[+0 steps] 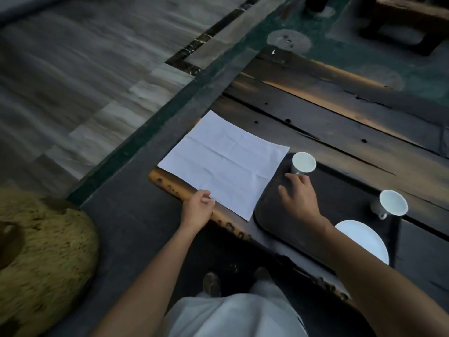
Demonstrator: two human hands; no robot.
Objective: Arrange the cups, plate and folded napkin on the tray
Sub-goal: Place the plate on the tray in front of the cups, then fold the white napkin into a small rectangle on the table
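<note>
A white napkin lies spread flat on the dark wooden table, left of a dark tray. My left hand pinches the napkin's near corner at the table's front edge. My right hand hovers over the tray with fingers spread, just below a white cup standing at the tray's far left corner. A second white cup stands at the tray's right side, its handle toward me. A white plate lies on the tray's near right part, partly hidden by my right forearm.
The wooden table has cracks and a worn front edge. A yellowish fuzzy cushion sits on the floor at the left. My feet and light trousers show below the table edge. A dark bench stands far right.
</note>
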